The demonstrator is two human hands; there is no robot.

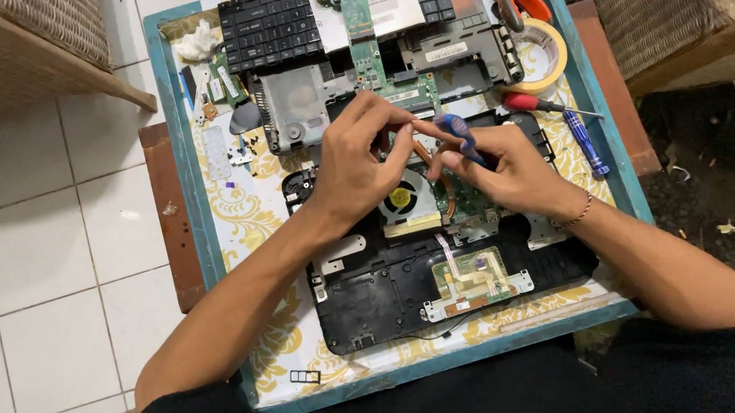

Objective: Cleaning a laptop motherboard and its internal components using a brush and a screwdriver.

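A teal-edged tray table on white floor tiles carries the opened laptop chassis. Right hand grips a blue screwdriver over the fan; left hand pinches beside it.

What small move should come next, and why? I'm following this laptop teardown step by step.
Probably seat the blue-handled screwdriver upright on a screw beside the fan. The right hand holds it tilted over the green board, and the left hand pinches at its top, fingertips meeting there.
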